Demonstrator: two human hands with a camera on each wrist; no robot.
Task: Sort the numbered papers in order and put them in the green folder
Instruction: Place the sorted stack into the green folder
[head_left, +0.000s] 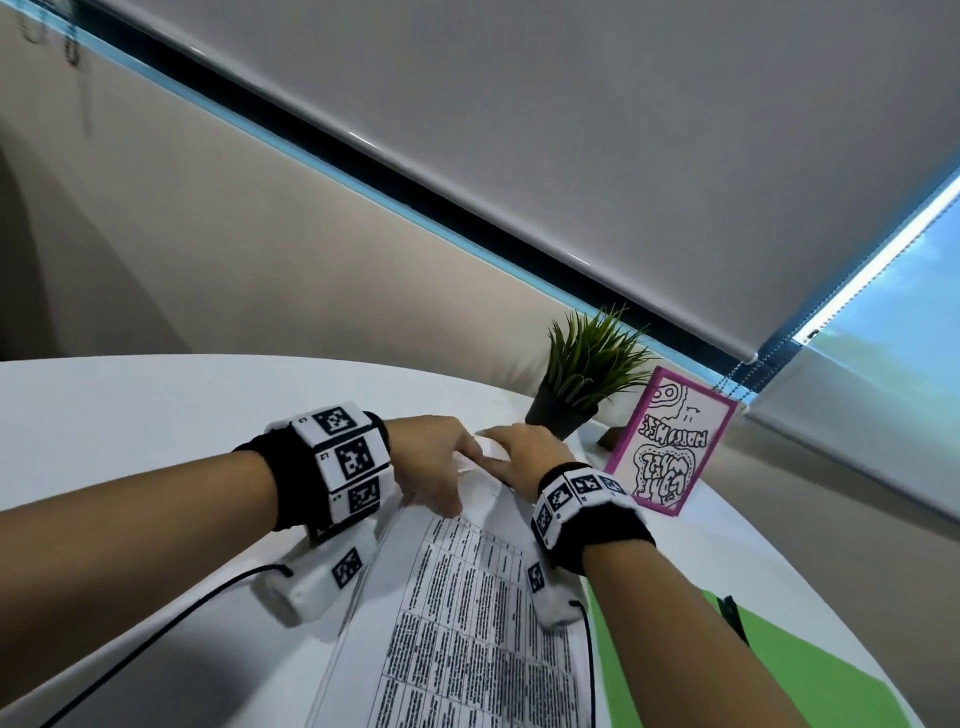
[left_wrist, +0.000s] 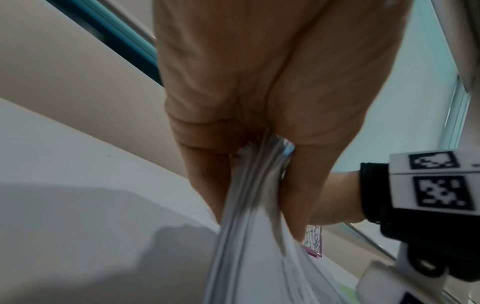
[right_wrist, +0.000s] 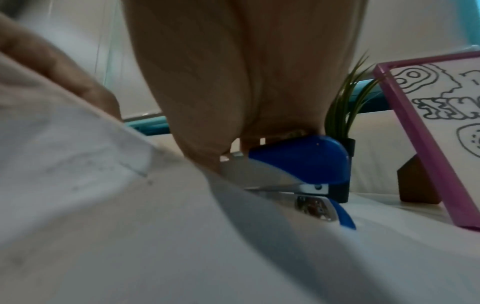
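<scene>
A stack of printed papers (head_left: 467, 623) lies on the white table (head_left: 130, 415), its far end lifted. My left hand (head_left: 436, 462) pinches that far corner between thumb and fingers (left_wrist: 207, 181), and the sheet edges (left_wrist: 254, 205) fan out below the grip. My right hand (head_left: 519, 452) lies curled over a blue stapler (right_wrist: 306, 162) whose mouth sits on the papers' (right_wrist: 130, 226) corner. The head view hides the stapler under the hand. The green folder (head_left: 779, 675) lies flat to the right of the stack, partly under my right forearm.
A small potted plant (head_left: 587, 374) and a pink-framed drawing (head_left: 670, 452) stand just beyond my hands, close to the stapler. A black cable (head_left: 156, 629) trails across the table at the left. A window with a blind runs behind the table.
</scene>
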